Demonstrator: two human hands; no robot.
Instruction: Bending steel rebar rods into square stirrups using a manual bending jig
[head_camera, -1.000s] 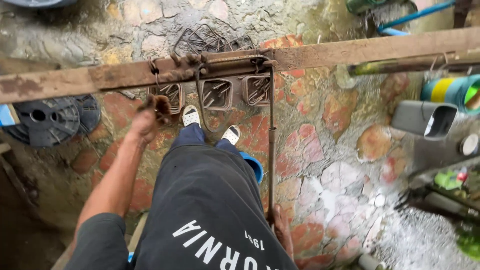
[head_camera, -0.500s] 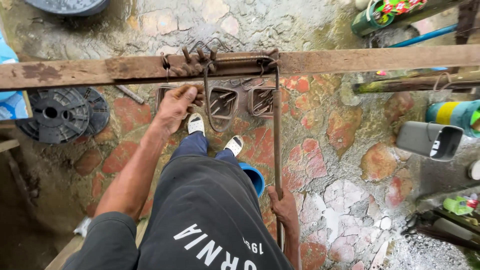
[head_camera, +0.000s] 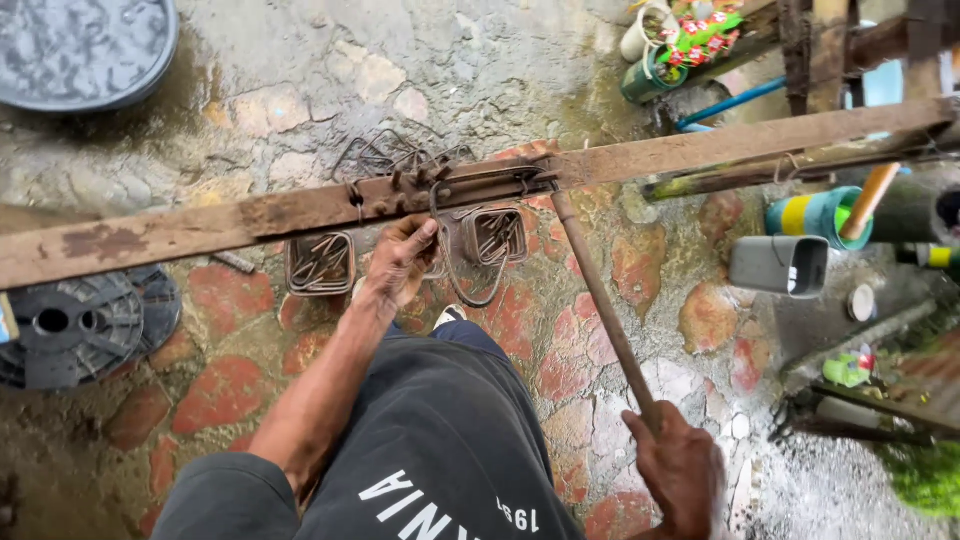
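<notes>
Two hands at rusty beam (head_camera: 200, 225) (wet stone floor (head_camera: 500, 60)).

The wooden beam (head_camera: 200, 225) is weathered brown with a rust-red blotch; the bent wire (head_camera: 462, 290) hanging just below it and the lever bar (head_camera: 600, 305) are rusty brown. Beneath the beam the stone floor (head_camera: 600, 420) shows red-orange patches set in grey. Below the beam's left end lie black spools (head_camera: 70, 325). Past its right end stands a teal can (head_camera: 815, 212) with a yellow band, beside a grey container (head_camera: 780, 265). The trousers (head_camera: 440, 440) are black with white print
</notes>
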